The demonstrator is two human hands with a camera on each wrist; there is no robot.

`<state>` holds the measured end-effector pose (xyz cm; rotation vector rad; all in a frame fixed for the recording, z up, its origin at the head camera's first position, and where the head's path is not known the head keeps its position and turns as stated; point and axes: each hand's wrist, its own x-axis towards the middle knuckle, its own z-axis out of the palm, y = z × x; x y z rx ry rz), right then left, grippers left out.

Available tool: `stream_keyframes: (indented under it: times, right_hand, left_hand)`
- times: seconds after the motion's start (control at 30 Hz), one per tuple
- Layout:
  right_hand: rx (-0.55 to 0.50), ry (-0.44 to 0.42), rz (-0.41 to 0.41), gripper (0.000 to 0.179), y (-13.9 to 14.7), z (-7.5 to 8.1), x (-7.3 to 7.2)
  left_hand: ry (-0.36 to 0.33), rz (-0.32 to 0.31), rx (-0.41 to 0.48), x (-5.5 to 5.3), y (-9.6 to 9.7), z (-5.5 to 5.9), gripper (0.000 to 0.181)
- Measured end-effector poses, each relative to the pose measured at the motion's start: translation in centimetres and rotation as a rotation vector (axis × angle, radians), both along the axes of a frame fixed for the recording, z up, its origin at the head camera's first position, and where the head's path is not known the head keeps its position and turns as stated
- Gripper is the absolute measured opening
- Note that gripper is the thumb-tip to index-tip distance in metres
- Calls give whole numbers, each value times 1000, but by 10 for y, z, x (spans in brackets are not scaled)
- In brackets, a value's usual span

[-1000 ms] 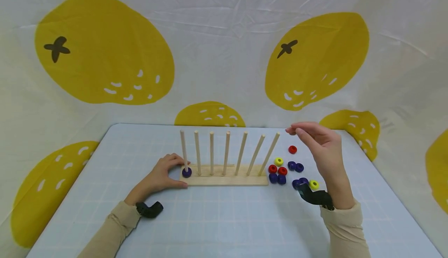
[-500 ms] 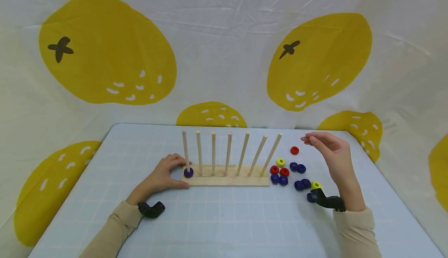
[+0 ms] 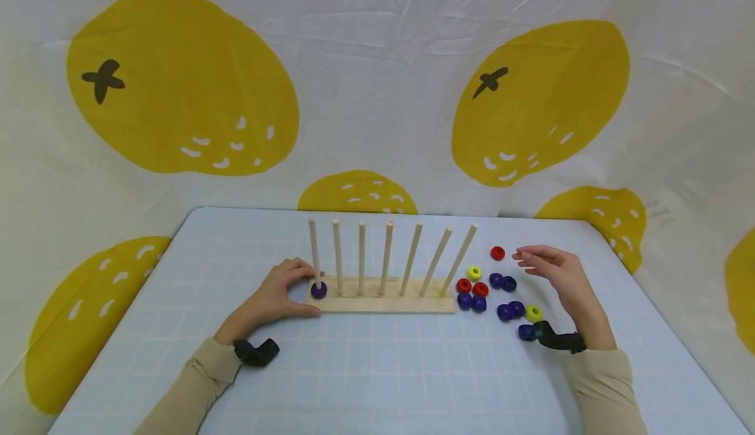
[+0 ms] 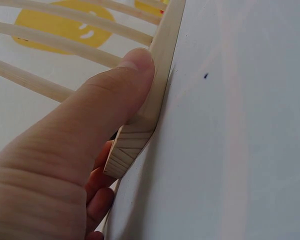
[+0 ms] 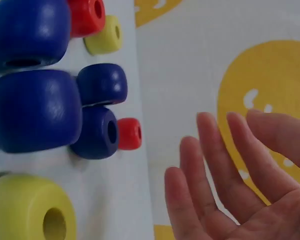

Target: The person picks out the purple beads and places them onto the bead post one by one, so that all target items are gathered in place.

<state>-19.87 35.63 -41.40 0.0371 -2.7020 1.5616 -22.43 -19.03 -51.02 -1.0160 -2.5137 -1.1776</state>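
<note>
My left hand (image 3: pixel 274 296) grips the left end of a wooden peg board (image 3: pixel 383 304), its thumb along the front edge. In the left wrist view the thumb (image 4: pixel 115 87) presses on the wood while other fingers curl below the end. A blue bead (image 3: pixel 319 290) sits at the base of the leftmost peg (image 3: pixel 315 251); the other pegs are bare. To the right, my right hand (image 3: pixel 560 278) hovers above the table with relaxed, spread fingers and nothing between them. Its nearest beads are a red bead (image 3: pixel 498 253) and a pair of blue beads (image 3: pixel 503 282).
Right of the board lie more loose beads: a yellow bead (image 3: pixel 474 273), red beads (image 3: pixel 472 287), blue beads (image 3: pixel 472 302), another blue pair (image 3: pixel 510 310), a yellow bead (image 3: pixel 533 313) and a blue bead (image 3: pixel 527 333). A patterned cloth (image 3: pixel 377 94) hangs behind the table.
My right hand has moved right, away from the pegs, and lowered beside the loose beads, its fingers loosening. The left hand keeps its grip on the board.
</note>
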Motion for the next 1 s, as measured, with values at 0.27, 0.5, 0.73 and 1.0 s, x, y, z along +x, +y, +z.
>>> stream_keyframes:
  times: [0.27, 0.5, 0.73, 1.0]
  right_hand:
    - [64, -223, 70, 48, 11, -14, -3]
    - [111, -306, 157, 42, 9, -19, -5]
    - [135, -322, 165, 42, 7, -22, -6]
    - [151, -339, 137, 43, 5, -23, -6]
  left_hand:
    - [-13, 5, -8, -1, 1, 2, 63]
    - [-16, 22, -27, 1, 0, 3, 64]
    - [-8, 19, -27, 0, -1, 3, 63]
    - [1, 9, -19, 0, 0, 1, 63]
